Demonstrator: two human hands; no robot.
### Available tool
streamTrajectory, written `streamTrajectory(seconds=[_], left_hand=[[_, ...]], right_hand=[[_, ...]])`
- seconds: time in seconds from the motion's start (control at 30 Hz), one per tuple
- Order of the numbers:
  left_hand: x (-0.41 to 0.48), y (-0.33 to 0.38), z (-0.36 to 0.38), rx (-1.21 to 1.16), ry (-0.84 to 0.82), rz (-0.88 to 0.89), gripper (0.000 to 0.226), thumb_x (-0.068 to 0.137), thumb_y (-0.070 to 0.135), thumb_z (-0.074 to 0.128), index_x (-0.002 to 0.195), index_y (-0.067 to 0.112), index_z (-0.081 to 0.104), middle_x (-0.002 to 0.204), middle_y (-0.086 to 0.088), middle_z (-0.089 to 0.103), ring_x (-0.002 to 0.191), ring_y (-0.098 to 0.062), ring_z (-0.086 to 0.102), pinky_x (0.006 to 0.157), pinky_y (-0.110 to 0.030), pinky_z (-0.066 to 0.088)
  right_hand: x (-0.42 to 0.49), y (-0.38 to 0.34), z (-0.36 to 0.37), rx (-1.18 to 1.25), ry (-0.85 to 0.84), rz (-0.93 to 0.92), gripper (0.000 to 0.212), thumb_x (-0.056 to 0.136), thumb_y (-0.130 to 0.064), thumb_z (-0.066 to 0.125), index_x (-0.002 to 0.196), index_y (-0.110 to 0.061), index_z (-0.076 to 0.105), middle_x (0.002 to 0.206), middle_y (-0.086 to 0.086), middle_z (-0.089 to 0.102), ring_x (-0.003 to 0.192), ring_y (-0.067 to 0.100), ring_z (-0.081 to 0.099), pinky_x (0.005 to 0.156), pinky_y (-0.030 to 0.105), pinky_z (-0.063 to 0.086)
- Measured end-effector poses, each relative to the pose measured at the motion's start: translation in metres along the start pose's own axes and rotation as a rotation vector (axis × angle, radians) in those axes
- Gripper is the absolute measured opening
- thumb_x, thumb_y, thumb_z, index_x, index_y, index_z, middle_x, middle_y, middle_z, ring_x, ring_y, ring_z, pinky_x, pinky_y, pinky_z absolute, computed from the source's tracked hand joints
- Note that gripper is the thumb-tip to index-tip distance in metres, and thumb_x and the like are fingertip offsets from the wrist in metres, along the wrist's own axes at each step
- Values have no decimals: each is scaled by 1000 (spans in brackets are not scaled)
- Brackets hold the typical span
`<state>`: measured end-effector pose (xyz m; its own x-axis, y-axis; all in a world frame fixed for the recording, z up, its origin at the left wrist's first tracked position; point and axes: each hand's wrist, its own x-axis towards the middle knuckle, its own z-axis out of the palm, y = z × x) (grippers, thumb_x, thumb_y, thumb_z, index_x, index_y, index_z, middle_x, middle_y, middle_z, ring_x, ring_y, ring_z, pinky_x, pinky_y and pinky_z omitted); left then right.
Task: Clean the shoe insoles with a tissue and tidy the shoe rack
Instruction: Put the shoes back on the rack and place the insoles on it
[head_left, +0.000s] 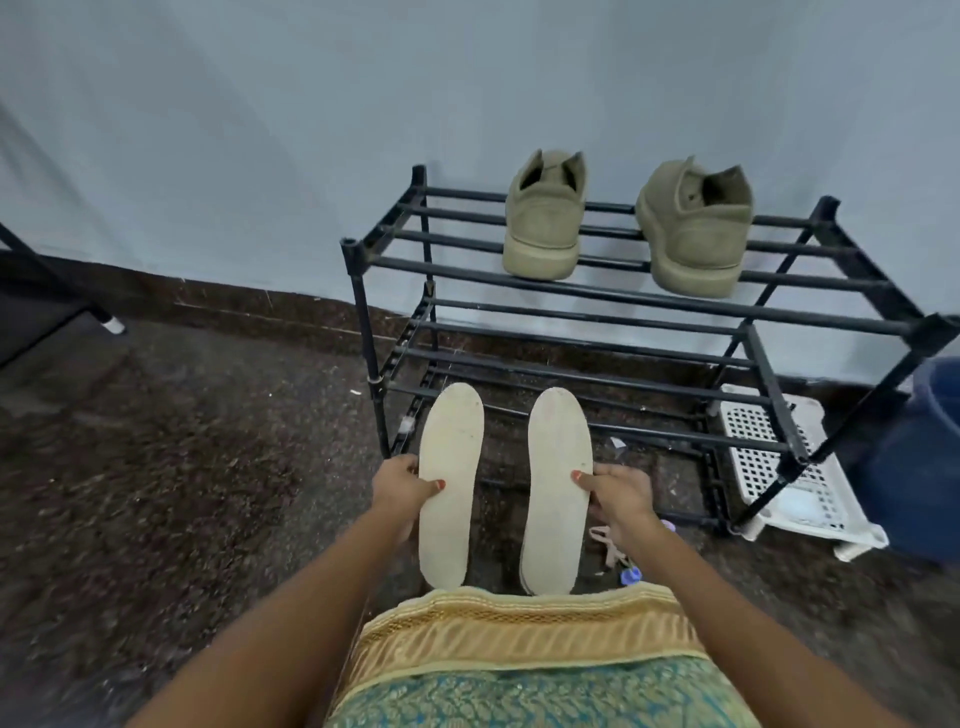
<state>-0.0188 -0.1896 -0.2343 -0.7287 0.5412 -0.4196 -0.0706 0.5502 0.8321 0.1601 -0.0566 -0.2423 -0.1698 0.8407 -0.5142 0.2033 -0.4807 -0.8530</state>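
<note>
Left hand (402, 486) pinches the left insole (449, 483) at its outer edge, thumb on top. Right hand (615, 491) grips the right insole (556, 488) likewise. Both insoles are held side by side, toes toward the black shoe rack (623, 296). No tissue in view.

Risk, as judged: thin insoles held by one edge may sag or slip onto the speckled dark floor (182, 441) and pick up grit.

Olive shoes (543, 218) sit on the rack's top tier. Pale blue wall (260, 130) behind; white perforated basket (779, 467) and blue bucket (924, 457) to the right.
</note>
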Motion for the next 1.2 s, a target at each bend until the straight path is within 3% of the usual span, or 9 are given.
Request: streamTrajectory(seconds=[0.13,0.23,0.37,0.5,0.6,0.7,0.93,1.1,1.2], left_hand=[[-4,31,2,-69,-27,8,36,80,-4,68,114,-8,59,115,-24,62,100,-39,61,85,-48,52],[-4,58,11,-119,-38,14,38,81,-6,66,117,-8,56,118,-23,60,105,-38,59,86,-42,51],[0,85,32,-146,-54,28,37,81,-5,66,117,-7,57,118,-22,61,100,-34,60,84,-39,51],[13,105,53,-159,-80,26,37,81,-6,66,116,-6,58,119,-22,61,106,-36,59,90,-46,50],[32,121,66,-156,-72,39,35,81,-5,66,116,-7,58,118,-21,61,107,-35,59,89,-41,50],[58,130,76,-151,-72,47,33,81,-4,67,114,-6,60,115,-19,63,105,-35,61,89,-43,51],[111,137,93,-80,-33,27,35,83,0,66,117,-5,58,115,-19,62,105,-36,60,80,-37,49],[132,133,106,-75,-27,30,32,84,2,67,114,-6,59,117,-19,62,105,-35,59,77,-34,48],[140,129,112,-67,-3,52,31,83,2,67,111,-6,60,116,-20,62,102,-34,60,78,-33,47]], right_hand=[[-1,-29,-19,4,75,-49,7,79,3,65,85,1,64,90,15,66,68,24,61,54,28,54],[-1,-51,-34,26,132,-76,8,75,2,69,83,4,66,87,18,66,69,26,60,66,39,53],[8,-71,-49,69,209,-93,10,70,3,74,76,3,66,88,19,66,74,25,58,69,36,52],[24,-86,-51,65,238,-86,16,71,2,74,64,-4,61,91,18,66,76,27,60,71,37,53],[44,-97,-48,74,256,-100,10,73,1,73,79,4,65,98,18,66,86,31,63,83,39,52],[69,-106,-46,52,272,-101,23,73,-1,74,93,6,66,96,14,66,87,27,62,88,41,51],[129,-121,-43,-13,325,-96,15,70,-6,77,70,-8,62,93,20,68,84,32,65,81,48,54],[147,-125,-41,-63,363,-118,22,74,-6,74,92,2,67,90,11,61,84,24,57,87,39,50],[152,-123,-39,-98,379,-144,21,75,-6,72,93,3,66,95,13,62,87,25,57,87,36,49]])
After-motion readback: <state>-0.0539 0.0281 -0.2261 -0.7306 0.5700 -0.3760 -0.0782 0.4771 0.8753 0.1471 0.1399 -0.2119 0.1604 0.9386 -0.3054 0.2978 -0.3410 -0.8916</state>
